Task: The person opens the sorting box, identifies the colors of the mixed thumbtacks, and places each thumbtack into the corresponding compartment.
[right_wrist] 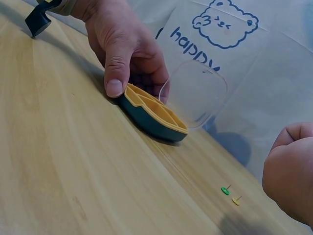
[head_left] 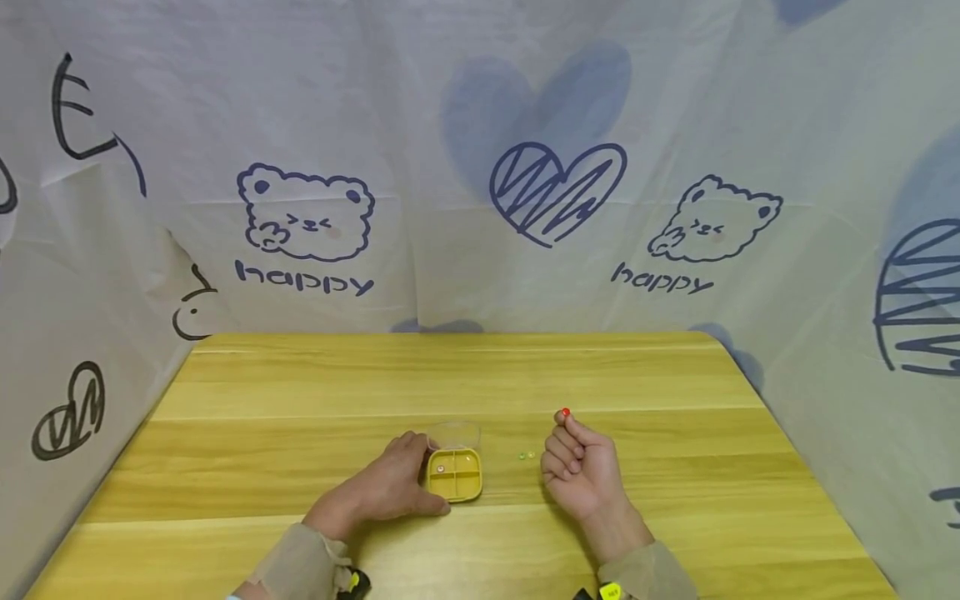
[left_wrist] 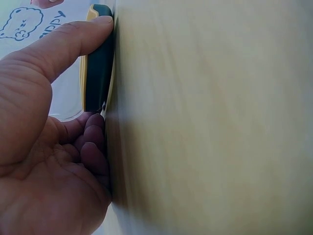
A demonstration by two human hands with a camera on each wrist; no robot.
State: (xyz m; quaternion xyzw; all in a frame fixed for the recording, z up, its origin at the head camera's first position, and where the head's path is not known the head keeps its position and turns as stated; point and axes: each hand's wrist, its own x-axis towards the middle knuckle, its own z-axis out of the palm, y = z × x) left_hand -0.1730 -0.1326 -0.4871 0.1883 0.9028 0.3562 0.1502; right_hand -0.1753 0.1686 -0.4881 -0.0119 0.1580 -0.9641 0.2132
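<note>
Head view: I see the left grip [head_left: 390, 485] holding a yellow four-compartment plastic box [head_left: 470, 487], its clear lid [head_left: 455, 434] raised, midway between the side edges of the desk [head_left: 300, 392], presumably steadied against sliding. The right grip [head_left: 588, 471] pinches a small round red tack [head_left: 566, 412], nearer the right edge. Left wrist: the thumb [left_wrist: 68, 41] presses the box's dark green side. Right wrist: a green flat-headed tack [right_wrist: 225, 191] and yellow tack [right_wrist: 236, 201] lie points up, probably stable on their heads; the pinch is hidden here.
</note>
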